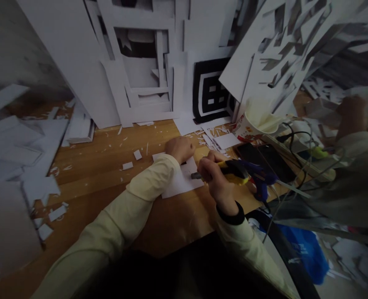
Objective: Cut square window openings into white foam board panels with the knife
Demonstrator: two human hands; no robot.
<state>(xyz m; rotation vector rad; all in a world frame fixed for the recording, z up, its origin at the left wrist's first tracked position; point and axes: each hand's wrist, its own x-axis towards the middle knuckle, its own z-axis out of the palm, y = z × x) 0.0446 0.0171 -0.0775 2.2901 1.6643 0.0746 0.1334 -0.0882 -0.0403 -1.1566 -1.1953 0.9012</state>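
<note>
My right hand [213, 176] is wrapped round a yellow and black utility knife [230, 171], its blade end pointing left onto a white sheet of paper [180, 179] lying on the wooden table [109, 166]. My left hand [179, 148] is closed in a loose fist and presses down on the far edge of that sheet. Both arms wear pale yellow sleeves. A blue glue gun [260, 176] lies just right of the knife.
Cut white foam boards [140, 62] lean at the back, with a black and white panel [211, 91]. A paper cup [252, 122], two dark phones [264, 160] and cables sit to the right. Paper scraps litter the table. Another person's arm [354, 120] is at far right.
</note>
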